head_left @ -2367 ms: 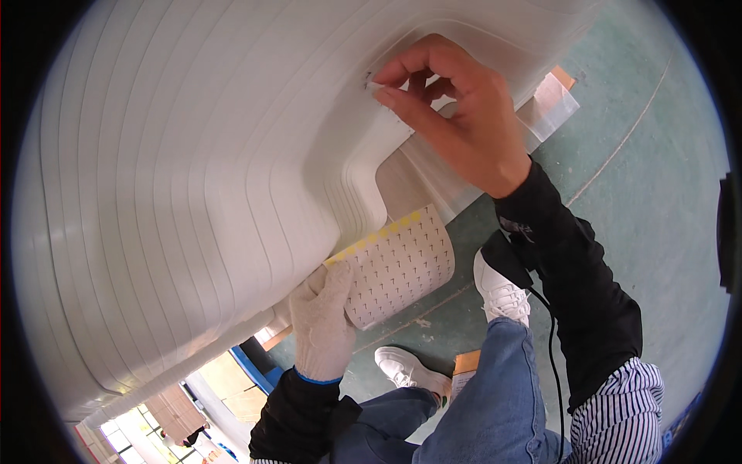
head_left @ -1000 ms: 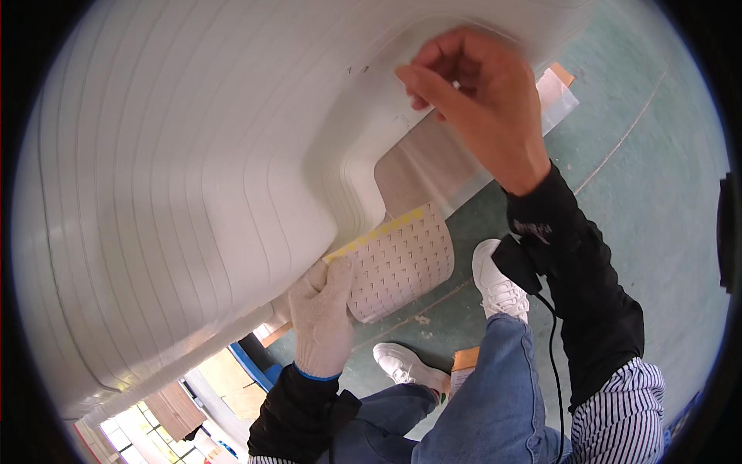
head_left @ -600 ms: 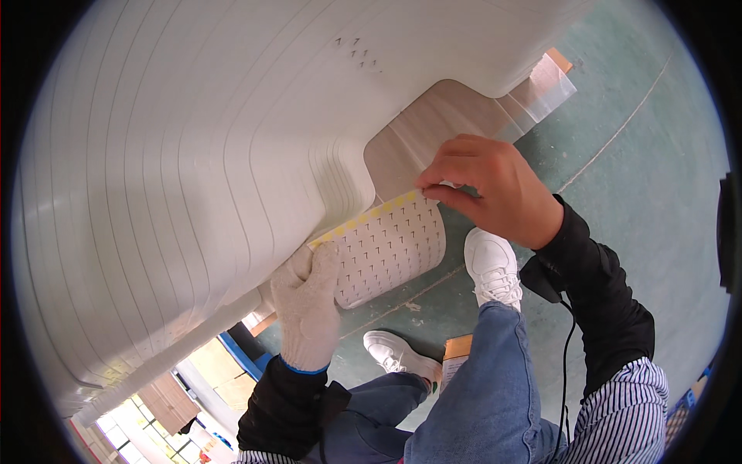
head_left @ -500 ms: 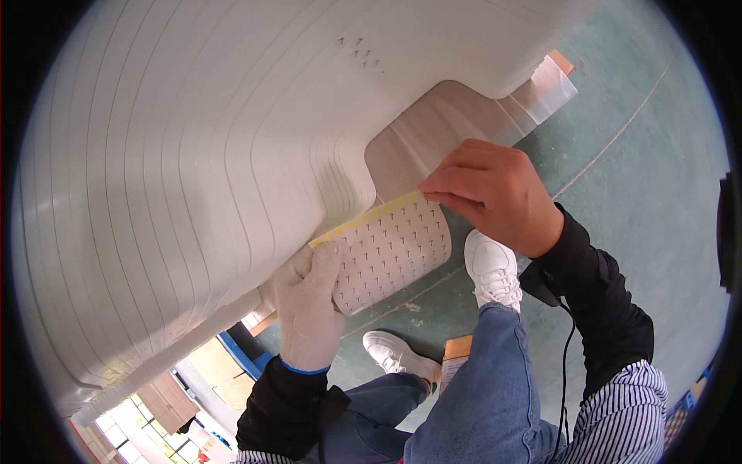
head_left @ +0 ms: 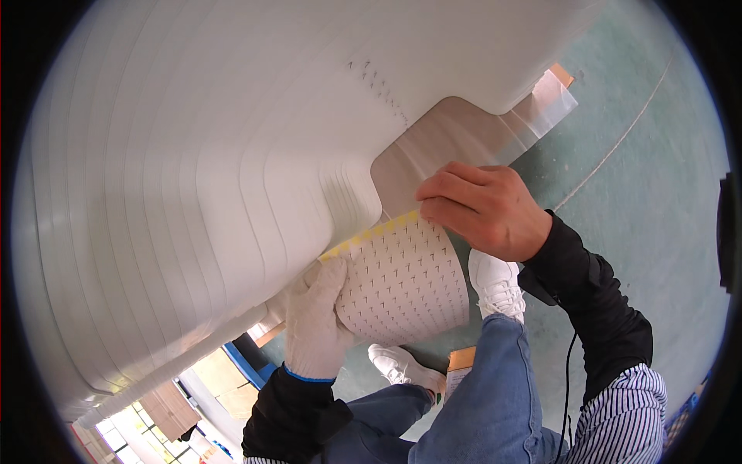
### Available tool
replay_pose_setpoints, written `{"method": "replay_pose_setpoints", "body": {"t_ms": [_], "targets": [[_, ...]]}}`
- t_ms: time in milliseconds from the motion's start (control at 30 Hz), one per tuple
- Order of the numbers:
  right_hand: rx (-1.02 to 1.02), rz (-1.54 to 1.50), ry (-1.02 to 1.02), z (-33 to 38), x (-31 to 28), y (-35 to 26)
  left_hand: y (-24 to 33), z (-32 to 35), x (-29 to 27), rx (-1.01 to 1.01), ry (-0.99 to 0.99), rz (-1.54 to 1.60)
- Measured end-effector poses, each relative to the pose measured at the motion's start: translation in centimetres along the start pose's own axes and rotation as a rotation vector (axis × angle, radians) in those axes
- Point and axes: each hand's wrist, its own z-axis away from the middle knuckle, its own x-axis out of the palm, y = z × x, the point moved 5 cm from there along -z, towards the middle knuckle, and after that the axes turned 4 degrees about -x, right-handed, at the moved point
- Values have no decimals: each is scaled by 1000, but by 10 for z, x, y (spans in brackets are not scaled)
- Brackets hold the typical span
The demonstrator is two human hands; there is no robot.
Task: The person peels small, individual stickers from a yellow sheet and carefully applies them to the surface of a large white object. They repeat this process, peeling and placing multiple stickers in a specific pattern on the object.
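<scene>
A big white ribbed panel (head_left: 193, 178) fills the upper left, with a rounded notch cut into its lower edge. My left hand (head_left: 317, 325), in a white glove, holds a curved white sheet (head_left: 406, 290) of small printed marks with a yellow strip along its top edge. My bare right hand (head_left: 483, 209) rests at the sheet's upper right corner, fingertips pinching at the yellow strip. A small cluster of dark marks (head_left: 379, 81) sits on the panel above the notch.
Below the panel lies a green floor (head_left: 649, 178). A taped wooden block (head_left: 553, 89) props the panel's edge. My white shoes (head_left: 495, 282) and blue-jeaned legs (head_left: 479, 402) are under the sheet. A thin black cable (head_left: 568, 371) hangs by my right sleeve.
My right hand came down from the marks high on the panel to the sheet's yellow top edge. The left hand kept hold of the sheet throughout.
</scene>
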Motion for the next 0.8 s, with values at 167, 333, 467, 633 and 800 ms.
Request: {"method": "replay_pose_setpoints", "body": {"t_ms": [167,333,467,633,800], "targets": [[245,-403,295,-23,-18,24,-5,-7,-7,30,25,112],[297,-386,570,-65,-32,52,0,-6,-9,101,30,-137],[346,-287,530,-78,-25,57,-4,-7,-10,38,83,65],[335,-218,618,-82,-24,55,-5,-8,-8,53,50,58],[354,-185,638,-84,-21,55,-6,-8,-11,53,31,44]]}}
